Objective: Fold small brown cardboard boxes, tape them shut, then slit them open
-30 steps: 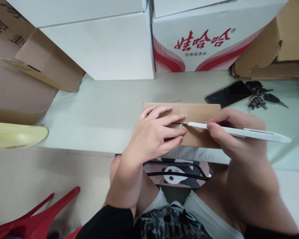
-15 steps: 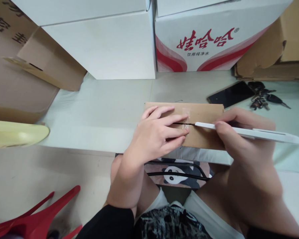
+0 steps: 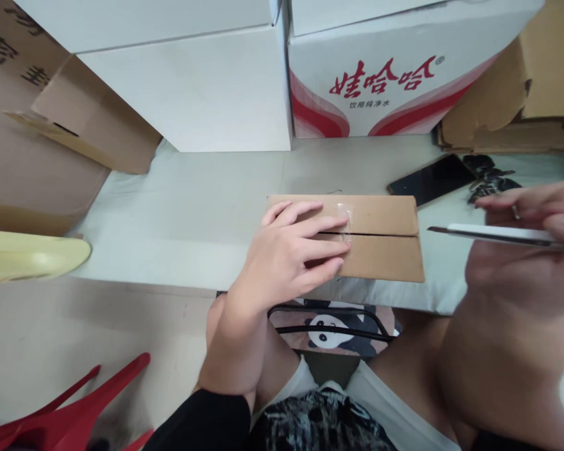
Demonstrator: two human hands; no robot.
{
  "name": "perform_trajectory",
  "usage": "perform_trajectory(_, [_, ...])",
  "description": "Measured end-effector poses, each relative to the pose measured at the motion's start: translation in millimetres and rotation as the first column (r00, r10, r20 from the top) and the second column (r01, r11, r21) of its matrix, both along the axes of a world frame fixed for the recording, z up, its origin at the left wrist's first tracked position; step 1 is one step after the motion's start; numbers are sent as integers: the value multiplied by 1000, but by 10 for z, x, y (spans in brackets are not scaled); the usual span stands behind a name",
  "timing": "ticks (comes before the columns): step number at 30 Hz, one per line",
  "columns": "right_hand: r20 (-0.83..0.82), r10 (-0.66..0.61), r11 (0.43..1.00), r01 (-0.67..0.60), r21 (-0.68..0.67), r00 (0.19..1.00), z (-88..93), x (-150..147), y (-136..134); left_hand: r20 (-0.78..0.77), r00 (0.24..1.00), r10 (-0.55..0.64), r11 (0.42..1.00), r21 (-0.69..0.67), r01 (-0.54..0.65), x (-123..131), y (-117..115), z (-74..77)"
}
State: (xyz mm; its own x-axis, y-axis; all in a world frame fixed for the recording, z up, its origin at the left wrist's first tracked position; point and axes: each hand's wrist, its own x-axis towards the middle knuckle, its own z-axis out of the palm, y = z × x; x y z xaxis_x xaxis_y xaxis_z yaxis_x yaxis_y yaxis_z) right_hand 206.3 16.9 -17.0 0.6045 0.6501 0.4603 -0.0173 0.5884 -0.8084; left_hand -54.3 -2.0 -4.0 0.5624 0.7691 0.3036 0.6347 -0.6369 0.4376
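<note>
A small brown cardboard box point(image 3: 385, 216) lies on the pale table, its two top flaps meeting along a dark seam. Clear tape point(image 3: 345, 222) crosses that seam near the middle. My left hand point(image 3: 296, 250) rests on the left part of the box with fingers spread flat over the flaps and the tape edge. To the right of the box, my right hand point(image 3: 536, 244) is closed around a slim white utility knife point(image 3: 479, 232). Its dark tip points left, apart from the box. The rear of the knife is hidden in my fingers.
Behind the box stand white cartons point(image 3: 192, 94), one with red lettering point(image 3: 385, 78). A phone point(image 3: 432, 178) and keys point(image 3: 486, 178) lie at the back right. Cardboard boxes point(image 3: 493, 100) flank both sides. A yellow object point(image 3: 32, 254) juts in at left, above a red stool point(image 3: 84, 401).
My right hand has pulled the utility knife out of the seam and moved right, away from the box. My left hand stays on the flaps.
</note>
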Motion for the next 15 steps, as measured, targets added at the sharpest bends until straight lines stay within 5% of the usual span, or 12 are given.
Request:
perform_trajectory(2, [28,-115,993,116,-27,993,-21,71,39,7,1000,1,1000,8,-1,-1,4,-3])
perform_trajectory(5, [292,-94,915,198,-351,952,-58,156,40,5,1000,2,1000,2,-2,-3,7,2])
perform_trajectory(8, [565,244,617,323,-718,789,-181,234,53,2,1000,5,1000,-2,-5,-8,8,15])
perform_trajectory(11, [652,551,409,513,-755,520,-449,321,113,-8,1000,0,1000,4,0,-12,15,24])
perform_trajectory(13, [647,627,381,554,-740,434,-664,382,152,-14,1000,-1,1000,7,1,-11,22,24])
perform_trajectory(15, [668,612,411,552,-726,424,-836,433,175,-7,1000,-1,1000,11,1,-9,27,18])
